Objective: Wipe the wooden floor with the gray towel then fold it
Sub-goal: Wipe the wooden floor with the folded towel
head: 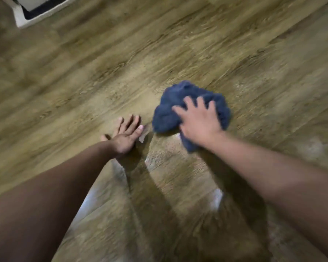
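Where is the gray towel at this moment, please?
In the head view the gray towel lies bunched on the wooden floor, right of centre, under the right hand. The left hand rests flat on the floor just beside it.

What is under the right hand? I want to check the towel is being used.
The right hand presses on the bunched towel, which lies on the wooden floor. The floor beneath the towel is hidden.
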A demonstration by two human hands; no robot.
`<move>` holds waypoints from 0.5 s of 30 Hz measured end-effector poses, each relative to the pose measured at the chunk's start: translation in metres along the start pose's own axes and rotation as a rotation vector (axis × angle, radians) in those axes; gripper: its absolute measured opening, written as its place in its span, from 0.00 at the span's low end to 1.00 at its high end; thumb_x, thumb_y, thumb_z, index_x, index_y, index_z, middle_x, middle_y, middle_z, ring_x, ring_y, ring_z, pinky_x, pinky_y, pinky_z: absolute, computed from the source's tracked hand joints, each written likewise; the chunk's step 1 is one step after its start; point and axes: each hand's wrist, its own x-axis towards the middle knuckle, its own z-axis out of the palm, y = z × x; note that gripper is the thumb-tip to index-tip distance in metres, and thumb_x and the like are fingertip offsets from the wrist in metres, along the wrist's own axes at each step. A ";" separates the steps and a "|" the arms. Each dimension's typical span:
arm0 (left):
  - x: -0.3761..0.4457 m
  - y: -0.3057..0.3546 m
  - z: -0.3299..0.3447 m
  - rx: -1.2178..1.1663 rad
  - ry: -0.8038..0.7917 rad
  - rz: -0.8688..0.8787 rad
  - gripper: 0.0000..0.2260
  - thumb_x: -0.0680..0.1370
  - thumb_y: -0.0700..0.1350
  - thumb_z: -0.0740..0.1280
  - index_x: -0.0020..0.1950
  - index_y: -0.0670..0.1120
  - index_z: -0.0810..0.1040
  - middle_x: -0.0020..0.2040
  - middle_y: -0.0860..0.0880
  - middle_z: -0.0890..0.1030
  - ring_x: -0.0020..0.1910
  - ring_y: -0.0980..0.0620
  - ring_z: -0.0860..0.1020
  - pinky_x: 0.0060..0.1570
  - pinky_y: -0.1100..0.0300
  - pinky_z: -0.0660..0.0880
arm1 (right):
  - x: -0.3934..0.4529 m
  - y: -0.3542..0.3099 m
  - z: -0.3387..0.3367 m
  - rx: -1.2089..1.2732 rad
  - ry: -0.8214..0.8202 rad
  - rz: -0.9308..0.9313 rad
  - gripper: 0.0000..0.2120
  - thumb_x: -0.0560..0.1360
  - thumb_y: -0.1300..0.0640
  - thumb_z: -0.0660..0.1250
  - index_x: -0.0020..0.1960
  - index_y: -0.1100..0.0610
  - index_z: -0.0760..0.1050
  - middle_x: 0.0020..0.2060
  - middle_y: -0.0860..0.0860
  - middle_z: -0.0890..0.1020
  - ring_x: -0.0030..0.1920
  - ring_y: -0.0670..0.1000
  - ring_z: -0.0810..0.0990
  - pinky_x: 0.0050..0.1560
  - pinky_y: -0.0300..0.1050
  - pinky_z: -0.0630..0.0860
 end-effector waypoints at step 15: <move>0.010 -0.004 0.010 0.086 -0.037 -0.036 0.36 0.67 0.81 0.36 0.74 0.74 0.37 0.77 0.66 0.31 0.76 0.58 0.29 0.68 0.30 0.31 | -0.018 0.003 -0.006 0.022 0.030 0.233 0.23 0.74 0.49 0.67 0.69 0.44 0.72 0.64 0.55 0.71 0.61 0.63 0.69 0.59 0.63 0.66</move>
